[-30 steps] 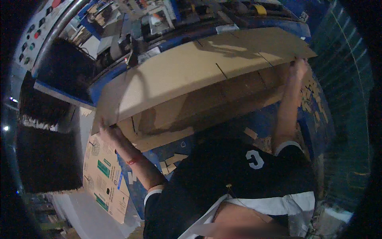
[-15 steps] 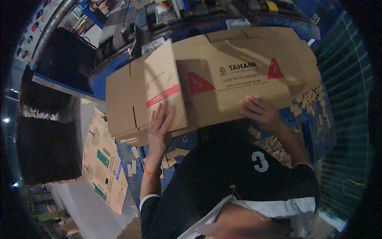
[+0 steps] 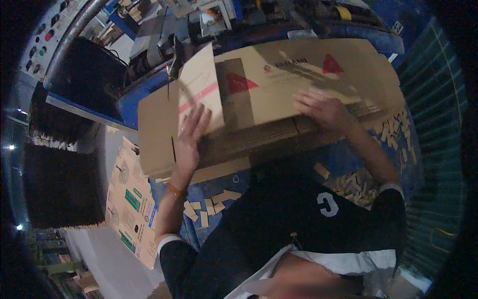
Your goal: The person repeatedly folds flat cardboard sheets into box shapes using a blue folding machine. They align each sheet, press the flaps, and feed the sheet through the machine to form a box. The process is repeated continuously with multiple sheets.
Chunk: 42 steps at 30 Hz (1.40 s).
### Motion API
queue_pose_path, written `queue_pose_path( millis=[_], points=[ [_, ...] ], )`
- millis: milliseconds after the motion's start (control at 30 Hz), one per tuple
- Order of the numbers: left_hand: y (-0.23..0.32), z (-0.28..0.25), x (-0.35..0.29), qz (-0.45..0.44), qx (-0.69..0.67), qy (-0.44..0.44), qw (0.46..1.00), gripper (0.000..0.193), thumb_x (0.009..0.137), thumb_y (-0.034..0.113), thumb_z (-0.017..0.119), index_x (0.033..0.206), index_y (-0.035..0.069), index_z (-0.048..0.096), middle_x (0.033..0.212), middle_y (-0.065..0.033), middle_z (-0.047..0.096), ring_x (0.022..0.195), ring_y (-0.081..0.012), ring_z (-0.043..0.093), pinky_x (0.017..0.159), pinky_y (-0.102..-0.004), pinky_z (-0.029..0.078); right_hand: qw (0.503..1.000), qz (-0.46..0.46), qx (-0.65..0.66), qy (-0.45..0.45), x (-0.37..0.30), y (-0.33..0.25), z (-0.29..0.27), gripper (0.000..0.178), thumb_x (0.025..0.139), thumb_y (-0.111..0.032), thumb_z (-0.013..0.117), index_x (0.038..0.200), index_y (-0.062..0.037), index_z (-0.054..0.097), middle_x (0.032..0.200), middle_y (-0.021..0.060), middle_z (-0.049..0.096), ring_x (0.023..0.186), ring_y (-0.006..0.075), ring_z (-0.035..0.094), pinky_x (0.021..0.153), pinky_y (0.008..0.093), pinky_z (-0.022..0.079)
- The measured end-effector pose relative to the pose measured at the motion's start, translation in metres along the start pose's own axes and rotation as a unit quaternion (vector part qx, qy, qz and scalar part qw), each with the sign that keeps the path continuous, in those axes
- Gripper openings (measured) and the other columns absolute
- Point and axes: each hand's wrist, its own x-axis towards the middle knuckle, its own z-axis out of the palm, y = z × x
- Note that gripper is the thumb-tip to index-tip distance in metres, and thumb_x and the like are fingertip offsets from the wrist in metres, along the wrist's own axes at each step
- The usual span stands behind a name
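A flat brown cardboard box blank (image 3: 279, 92) with red triangles and dark print lies tilted over a stack of similar blanks (image 3: 157, 119). Its left flap (image 3: 201, 74), pale with a red stripe, stands up. My left hand (image 3: 193, 130) grips the flap's near edge, fingers against its face and thumb hidden. On the right, my right hand (image 3: 323, 109) holds the blank's near edge, fingers over the top; its thumb cannot be made out. Both hands are slightly blurred.
Behind the stack runs a blue machine (image 3: 348, 32) with a control panel (image 3: 45, 42) at far left. Small cardboard offcuts (image 3: 356, 187) litter the blue surface. A printed cardboard sheet (image 3: 130, 199) lies lower left, near dark bristly brushes (image 3: 62, 184). Green slatted sheeting (image 3: 435, 149) borders the right.
Both hands have pushed the box blank away from me and somewhat left, baring more of the stack's near side. The flap remains raised.
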Motion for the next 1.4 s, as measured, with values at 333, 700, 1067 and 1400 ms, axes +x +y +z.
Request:
queue_pose_path(
  millis=[333,700,1067,1400],
  points=[
    [-0.089,0.067,0.134,-0.119,0.121,0.106,0.98,0.059,0.084,0.005,0.054,0.139,0.003,0.033,0.138,-0.0216,0.04,0.13,-0.0367,0.035,0.107,-0.0441,0.03,0.905,0.333,0.258,-0.054,0.124,0.113,0.082,0.041,0.082,-0.018,0.054,0.122,-0.0107,0.058,0.128,0.0121,0.054,0.119,0.0281,0.051,0.1,0.0411,0.041],
    [-0.061,0.004,-0.051,-0.423,0.003,0.436,0.794,0.088,0.086,0.041,0.064,0.14,-0.012,0.018,0.141,-0.0349,0.026,0.132,-0.0387,0.031,0.109,-0.0414,0.027,0.838,0.507,0.202,0.001,-0.014,0.111,-0.003,0.039,0.085,-0.032,0.056,0.108,-0.0012,0.062,0.107,0.0192,0.062,0.102,0.0353,0.058,0.085,0.0426,0.046],
    [-0.089,0.024,-0.111,-0.528,0.171,0.239,0.797,0.085,0.082,0.06,0.055,0.145,0.011,0.027,0.131,-0.0399,0.037,0.118,-0.0584,0.036,0.092,-0.0582,0.038,0.703,0.611,-0.364,0.006,-0.179,0.119,-0.009,0.057,0.08,-0.041,0.061,0.129,-0.014,0.051,0.139,0.0137,0.044,0.132,0.0425,0.031,0.106,0.0574,0.025],
    [-0.047,-0.019,-0.08,-0.462,0.04,0.233,0.855,0.069,0.088,0.047,0.053,0.143,0.01,0.033,0.139,-0.0193,0.043,0.119,-0.0366,0.05,0.096,-0.0441,0.043,0.677,0.728,-0.063,0.09,-0.194,0.294,-0.052,0.047,0.078,-0.045,0.063,0.11,-0.0102,0.066,0.109,0.0112,0.066,0.101,0.0277,0.063,0.086,0.0402,0.049]
  ],
)
